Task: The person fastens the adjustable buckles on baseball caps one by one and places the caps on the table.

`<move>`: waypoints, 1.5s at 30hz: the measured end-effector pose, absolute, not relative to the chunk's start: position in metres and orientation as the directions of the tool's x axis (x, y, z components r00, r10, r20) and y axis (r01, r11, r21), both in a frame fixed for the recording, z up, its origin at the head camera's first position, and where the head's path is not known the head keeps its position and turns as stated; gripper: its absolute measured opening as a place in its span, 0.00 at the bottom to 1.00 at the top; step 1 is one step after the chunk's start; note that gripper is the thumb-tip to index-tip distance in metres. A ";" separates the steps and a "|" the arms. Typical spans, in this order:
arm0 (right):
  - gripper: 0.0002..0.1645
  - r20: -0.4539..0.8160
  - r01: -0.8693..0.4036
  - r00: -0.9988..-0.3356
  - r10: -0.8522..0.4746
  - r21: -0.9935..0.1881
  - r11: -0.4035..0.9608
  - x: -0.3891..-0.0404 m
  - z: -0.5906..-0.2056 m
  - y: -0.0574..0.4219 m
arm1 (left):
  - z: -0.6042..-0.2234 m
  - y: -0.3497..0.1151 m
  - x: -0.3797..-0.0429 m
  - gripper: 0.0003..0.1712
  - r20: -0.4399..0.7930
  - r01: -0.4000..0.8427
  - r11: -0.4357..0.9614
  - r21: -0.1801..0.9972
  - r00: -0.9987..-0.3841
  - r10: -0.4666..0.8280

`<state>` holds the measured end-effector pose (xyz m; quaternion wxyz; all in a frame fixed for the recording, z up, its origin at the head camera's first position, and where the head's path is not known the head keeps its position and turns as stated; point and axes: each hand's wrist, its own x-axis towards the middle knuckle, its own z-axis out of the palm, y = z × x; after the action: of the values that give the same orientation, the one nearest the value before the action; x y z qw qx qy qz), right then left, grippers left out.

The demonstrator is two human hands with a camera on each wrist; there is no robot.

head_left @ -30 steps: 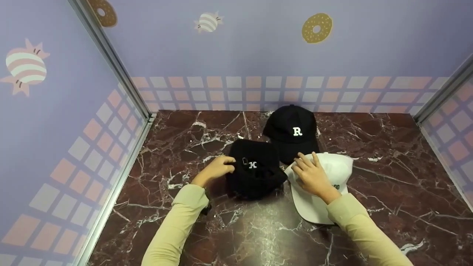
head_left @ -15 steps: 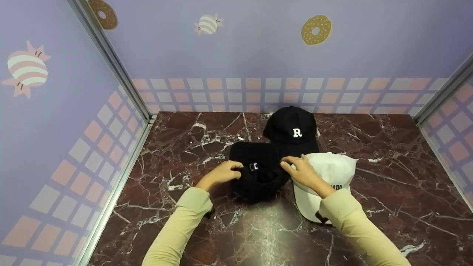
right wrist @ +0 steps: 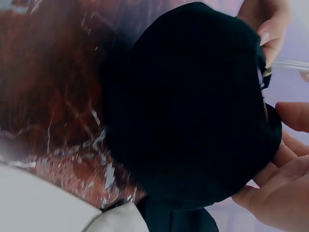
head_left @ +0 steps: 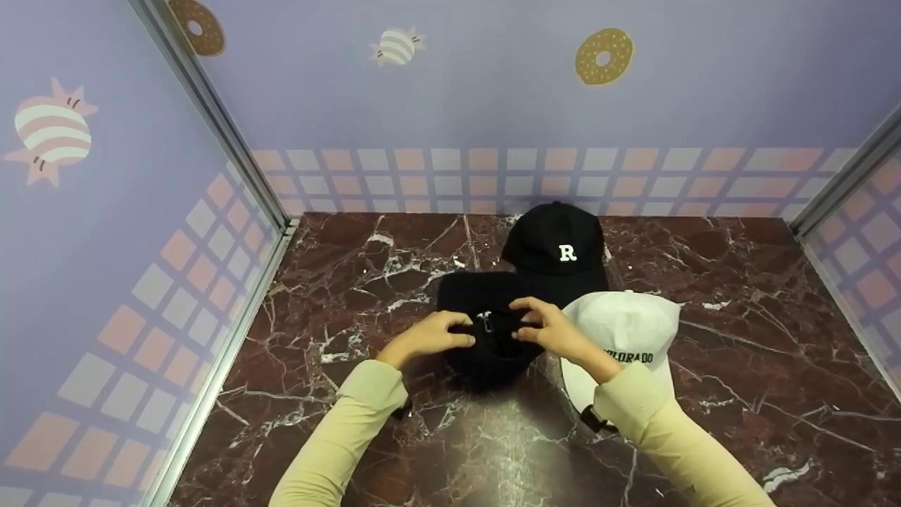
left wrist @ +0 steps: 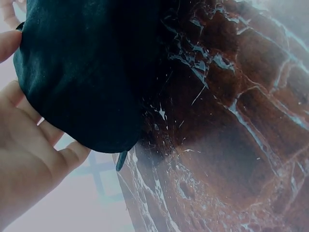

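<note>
The left hand [head_left: 429, 334] and the right hand [head_left: 556, 332] both grasped a soft black cap [head_left: 479, 367], one at each side, thumb and fingers pinching its cloth edge. The cap was directly between them, its matte fabric so dark that the inner folds were hard to make out. From the right wrist its crown looked full and rounded; from the left wrist the cloth ended in a smooth curve with shallow creases. A small shiny buckle [head_left: 488, 324] sat between the fingertips of the two hands.

Behind the hands came smooth pale sleeves [head_left: 320, 451] with wide turned-back cuffs. Just right of the right hand stood a white cap [head_left: 623, 317], its rounded crown printed with dark letters reading COLORADO, its curved brim partly under the right cuff.

Beyond the right hand rested a lettered cap [head_left: 552, 236], black and domed, with a raised-looking white R on its front and its brim toward the hands.

Under everything spread the counter [head_left: 338, 274], dark red stone with jagged white veins and a glossy glare nearer the person than the hands. Farther out rose a flat lilac wall [head_left: 486, 91] patterned with pink and grey squares, a speckled doughnut and a striped candy.
</note>
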<state>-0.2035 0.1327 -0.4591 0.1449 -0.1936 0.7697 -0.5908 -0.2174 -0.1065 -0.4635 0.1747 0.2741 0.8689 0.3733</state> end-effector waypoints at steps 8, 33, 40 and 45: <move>0.30 0.021 -0.011 -0.913 -0.408 -1.000 -0.026 -0.198 -0.448 0.135 | -0.467 -0.107 -0.218 0.14 -0.060 0.382 0.573 0.725 -0.794 0.605; 0.14 0.171 -0.058 -0.911 -0.376 -0.955 -0.292 -0.185 -0.419 0.141 | -0.462 -0.106 -0.220 0.11 -0.048 0.465 0.549 0.694 -0.731 0.680; 0.13 0.270 -0.133 -0.863 -0.426 -0.937 -0.323 -0.183 -0.409 0.142 | -0.463 -0.103 -0.218 0.09 -0.026 0.521 0.535 0.664 -0.700 0.714; 0.06 0.236 -0.176 -0.854 -0.464 -0.970 -0.169 -0.185 -0.417 0.140 | -0.464 -0.103 -0.214 0.14 -0.026 0.450 0.539 0.712 -0.749 0.662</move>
<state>-0.1849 0.1402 -0.4173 0.0995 -0.2511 0.6370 -0.7220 -0.2144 -0.1025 -0.4641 0.1480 0.3216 0.8645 0.3568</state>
